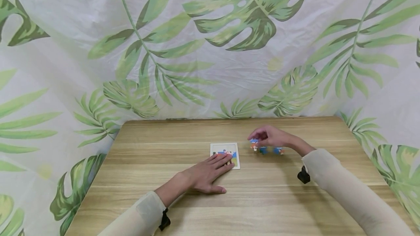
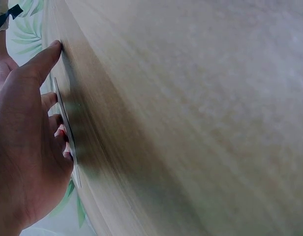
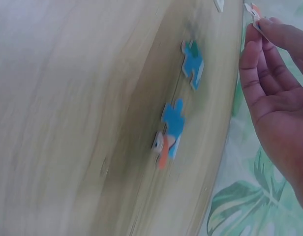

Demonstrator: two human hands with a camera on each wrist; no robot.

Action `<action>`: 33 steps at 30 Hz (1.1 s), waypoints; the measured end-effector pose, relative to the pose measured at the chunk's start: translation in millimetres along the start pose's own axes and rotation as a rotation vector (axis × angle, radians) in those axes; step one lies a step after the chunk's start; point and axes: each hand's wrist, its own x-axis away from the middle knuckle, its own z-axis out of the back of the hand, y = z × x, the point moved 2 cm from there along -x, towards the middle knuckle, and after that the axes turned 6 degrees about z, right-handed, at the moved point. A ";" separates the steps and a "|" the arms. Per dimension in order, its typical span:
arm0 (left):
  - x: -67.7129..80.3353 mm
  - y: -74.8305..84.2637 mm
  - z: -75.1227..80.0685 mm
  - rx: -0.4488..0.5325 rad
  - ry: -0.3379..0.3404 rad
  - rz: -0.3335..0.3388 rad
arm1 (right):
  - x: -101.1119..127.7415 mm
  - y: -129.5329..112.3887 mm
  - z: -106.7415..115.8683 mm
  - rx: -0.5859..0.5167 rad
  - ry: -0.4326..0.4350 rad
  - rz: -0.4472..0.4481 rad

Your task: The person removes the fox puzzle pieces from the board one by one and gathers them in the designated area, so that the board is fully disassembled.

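Observation:
A small white-framed puzzle board lies flat near the middle of the wooden table. My left hand rests flat, its straight fingers pressing on the board's near left part; the board's thin edge shows under them. To the right, my right hand hovers just above the table and pinches a small puzzle piece at its fingertips. Two loose blue pieces lie below that hand, seen as a blue piece and a blue-and-orange one.
A leaf-print cloth hangs behind and around the table. Bare wood stretches along the front and left of the table. Black wrist straps sit on both light sleeves.

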 end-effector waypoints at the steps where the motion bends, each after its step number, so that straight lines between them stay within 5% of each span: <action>1: 0.2 0.2 0.1 0.000 -0.003 0.002 | 2.1 1.0 1.0 -0.003 0.000 -0.002; 33: 0.9 -0.1 0.4 0.025 -0.004 -0.007 | 68.1 22.4 27.5 -0.008 0.043 -0.048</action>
